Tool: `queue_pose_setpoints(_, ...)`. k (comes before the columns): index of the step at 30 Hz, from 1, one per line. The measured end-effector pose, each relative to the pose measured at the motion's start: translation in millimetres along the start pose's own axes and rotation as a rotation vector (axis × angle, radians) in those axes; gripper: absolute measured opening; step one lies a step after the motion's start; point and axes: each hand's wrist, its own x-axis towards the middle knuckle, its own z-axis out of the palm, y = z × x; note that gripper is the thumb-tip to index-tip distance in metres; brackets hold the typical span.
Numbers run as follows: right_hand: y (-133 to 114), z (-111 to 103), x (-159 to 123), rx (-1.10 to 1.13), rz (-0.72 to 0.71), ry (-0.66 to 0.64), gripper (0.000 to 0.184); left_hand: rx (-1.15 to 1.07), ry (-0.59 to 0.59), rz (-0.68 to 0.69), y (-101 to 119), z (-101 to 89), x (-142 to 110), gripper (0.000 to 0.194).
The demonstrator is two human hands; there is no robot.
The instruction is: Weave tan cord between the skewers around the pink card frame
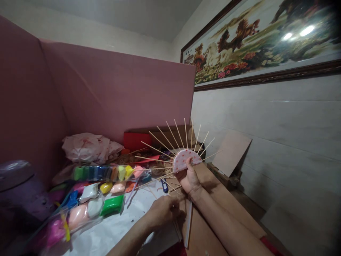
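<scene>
My right hand [191,179] grips a half-round piece [183,160] covered in pale pink fabric with red dots, its thumb on the front face. Thin wooden sticks [170,135] fan out from its curved edge, several of them. Lower down and to the left, my left hand [163,211] is closed, its fingers pressed together over the edge of the cardboard; what they hold, if anything, is hidden. Loose sticks [174,187] lie just above that hand, beside a blue utility knife [164,185]. A pale strip [188,224] lies on the cardboard between the forearms.
Packets of coloured clay [113,204] cover the left of the white paper [138,213]. Brown cardboard [205,217] lies under the right forearm. A dotted plastic bag [90,147] and a red box [137,141] stand behind. A pink panel [119,92] and tiled wall [266,117] enclose the table.
</scene>
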Motion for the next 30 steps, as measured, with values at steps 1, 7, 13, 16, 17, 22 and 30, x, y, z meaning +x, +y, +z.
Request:
queue_pose_setpoints(1, -1, 0, 0, 0.005, -0.003, -0.019, 0.032, 0.04, 0.021, -0.014, 0, 0.1, 0, 0.014)
queue_pose_setpoints(7, -3, 1, 1, 0.019, 0.001, -0.081, 0.031, 0.177, 0.078, -0.056, 1, -1.5, -2, 0.016)
queue_pose_setpoints(13, -3, 0, 7, 0.007, -0.037, 0.068, 0.023, 0.237, 0.037, -0.068, 16, -26.5, -12, 0.018)
queue_pose_setpoints(16, -4, -2, 9, 0.012, -0.053, 0.071, 0.024, 0.262, 0.03, -0.052, 19, -45.6, -21, 0.019)
queue_pose_setpoints(17, -4, -3, 10, 0.018, -0.054, 0.073, 0.024, 0.265, 0.041, -0.049, 20, -52.7, -24, 0.019)
queue_pose_setpoints(22, -7, -10, 13, 0.035, -0.006, 0.058, 0.026, 0.299, 0.079, -0.097, 22, -88.2, -41, 0.021)
queue_pose_setpoints(30, -7, -13, 13, 0.03, -0.016, 0.039, 0.021, 0.402, 0.392, -0.279, 16, -121.1, -51, 0.024)
